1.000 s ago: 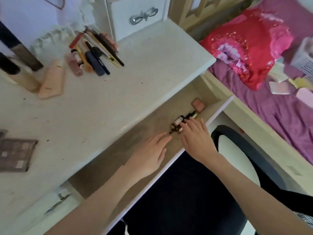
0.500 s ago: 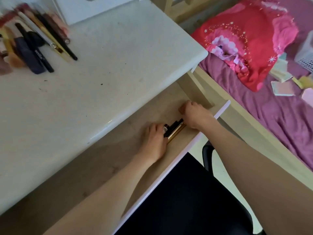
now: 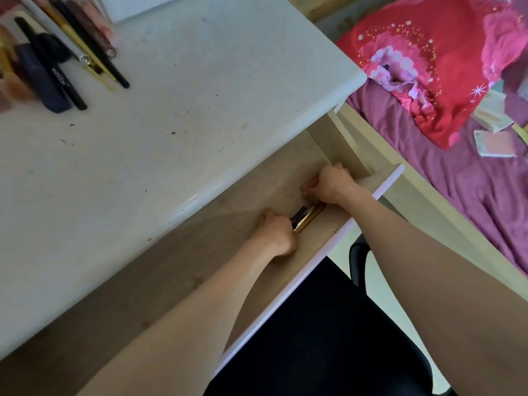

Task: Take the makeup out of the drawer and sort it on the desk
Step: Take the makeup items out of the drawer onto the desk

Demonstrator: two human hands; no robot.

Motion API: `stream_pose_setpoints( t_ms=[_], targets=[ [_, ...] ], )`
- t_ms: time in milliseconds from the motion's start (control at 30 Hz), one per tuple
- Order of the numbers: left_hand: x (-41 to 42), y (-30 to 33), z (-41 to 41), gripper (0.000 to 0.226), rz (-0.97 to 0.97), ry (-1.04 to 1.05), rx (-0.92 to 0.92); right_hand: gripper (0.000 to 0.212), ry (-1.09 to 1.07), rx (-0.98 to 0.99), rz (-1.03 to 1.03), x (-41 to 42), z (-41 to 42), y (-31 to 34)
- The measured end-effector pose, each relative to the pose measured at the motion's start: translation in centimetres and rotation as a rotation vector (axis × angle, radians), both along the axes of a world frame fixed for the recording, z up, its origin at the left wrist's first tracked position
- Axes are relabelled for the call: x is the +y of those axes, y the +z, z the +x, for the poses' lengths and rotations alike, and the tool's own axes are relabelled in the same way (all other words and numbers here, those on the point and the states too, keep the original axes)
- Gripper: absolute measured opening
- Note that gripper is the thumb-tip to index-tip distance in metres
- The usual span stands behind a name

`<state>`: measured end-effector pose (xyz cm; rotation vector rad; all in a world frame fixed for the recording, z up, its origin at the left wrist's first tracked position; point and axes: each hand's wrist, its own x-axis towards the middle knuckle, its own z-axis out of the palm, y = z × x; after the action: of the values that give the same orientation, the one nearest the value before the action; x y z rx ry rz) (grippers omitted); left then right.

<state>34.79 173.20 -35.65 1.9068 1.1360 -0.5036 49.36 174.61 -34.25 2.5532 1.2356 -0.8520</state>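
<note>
Bedroom vanity, open drawer (image 3: 171, 270) below desk (image 3: 200, 110). Left hand (image 3: 275, 232), fingers curled round black-and-gold makeup tubes (image 3: 307, 217) on drawer floor. Right hand (image 3: 328, 182) beyond, curled; contents hidden. Farther: sorted makeup row (image 3: 65, 52). Step: gathering; next, lift onto desk.

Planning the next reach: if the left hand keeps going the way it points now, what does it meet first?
The left hand points up and right along the open drawer; past the black and gold tubes it grips, it would probably meet the right hand first.
</note>
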Motion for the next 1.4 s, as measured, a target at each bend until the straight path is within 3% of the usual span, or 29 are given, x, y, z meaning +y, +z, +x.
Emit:
stream_pose_setpoints(
  t_ms=[200,267,367,433,600,700,833,933,1067,1133,1233,1400],
  targets=[
    [-0.4,0.8,-2.1,0.019,-0.043,0.020,-0.133,0.020,0.033,0.163,0.058,-0.6,-0.9,1.2],
    [-0.6,0.7,-3.2,0.023,-0.031,0.015,-0.143,0.007,0.058,0.191,0.070,-0.7,-1.0,1.5],
    [-0.9,0.9,-5.0,0.018,-0.003,0.028,-0.177,0.011,0.104,0.216,0.095,-1.0,-1.2,1.9],
    [-1.0,1.1,-6.4,0.021,0.000,0.055,-0.213,0.003,0.156,0.230,0.083,-1.3,-1.7,2.0],
    [-2.0,1.7,-10.4,0.027,-0.083,0.188,-0.272,0.012,0.314,0.259,-0.034,-2.1,-4.3,2.3],
    [-3.0,1.8,-12.4,0.021,-0.086,0.258,-0.274,0.012,0.455,0.236,-0.147,-2.5,-6.6,2.7],
    [-4.1,2.1,-14.1,0.014,-0.098,0.309,-0.246,0.028,0.582,0.189,-0.299,-3.1,-9.7,2.4],
    [-4.6,2.5,-15.0,0.016,-0.113,0.309,-0.213,0.033,0.599,0.187,-0.342,-3.3,-10.9,2.1],
    [-5.0,3.4,-16.5,0.018,-0.127,0.346,-0.238,0.007,0.612,0.176,-0.448,-3.0,-12.0,2.7],
    [-5.2,4.1,-17.3,0.012,-0.144,0.365,-0.244,0.006,0.604,0.150,-0.501,-2.9,-12.7,3.6],
    [-5.6,4.9,-18.6,0.016,-0.156,0.382,-0.243,0.027,0.595,0.121,-0.552,-2.9,-13.4,4.8],
    [-6.3,6.5,-21.0,0.016,-0.138,0.366,-0.254,0.021,0.624,0.081,-0.554,-3.3,-14.7,5.9]
  ],
)
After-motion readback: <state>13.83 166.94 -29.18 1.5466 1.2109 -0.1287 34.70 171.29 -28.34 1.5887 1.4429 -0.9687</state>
